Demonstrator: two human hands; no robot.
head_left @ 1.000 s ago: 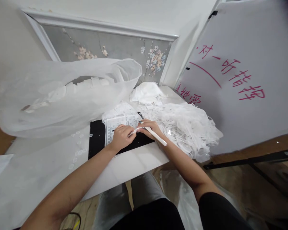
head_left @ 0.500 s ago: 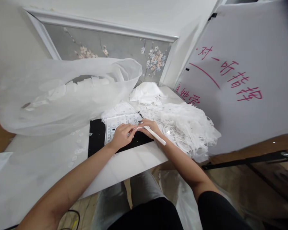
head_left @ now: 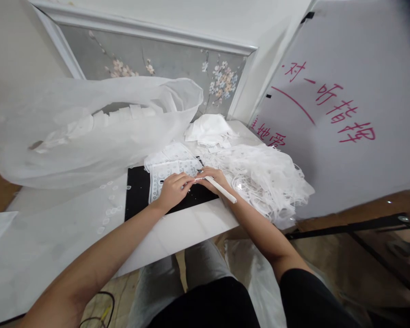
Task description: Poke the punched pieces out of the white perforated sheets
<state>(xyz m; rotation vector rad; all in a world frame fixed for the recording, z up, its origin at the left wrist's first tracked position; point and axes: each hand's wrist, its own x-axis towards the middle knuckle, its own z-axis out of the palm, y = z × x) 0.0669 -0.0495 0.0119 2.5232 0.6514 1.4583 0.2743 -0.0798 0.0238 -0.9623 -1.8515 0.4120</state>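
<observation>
My right hand (head_left: 213, 176) is closed around a white pen-like tool (head_left: 222, 189). Its dark, pointed tip (head_left: 200, 171) sticks out past the fingers, and its white shaft slants back over the wrist. My left hand (head_left: 174, 189) is closed in a pinch, its fingertips almost meeting those of the right. A small white piece (head_left: 198, 178) spans the gap between the two hands; its exact kind is too small to make out. Below lies a black mat (head_left: 136, 189), partly covered by a white sheet with a printed pattern (head_left: 172, 166).
To the right is a heap of white stringy fabric (head_left: 269, 177), with folded white cloth (head_left: 210, 130) behind it. A large translucent bag (head_left: 99, 98) of white pieces stands at the left. Several small clear squares (head_left: 105, 221) lie on the white table (head_left: 181, 232). A whiteboard (head_left: 345, 68) leans at right.
The view has shifted slightly. Both hands stay nearly in place, with small finger movements; the white piece between them shows a little more.
</observation>
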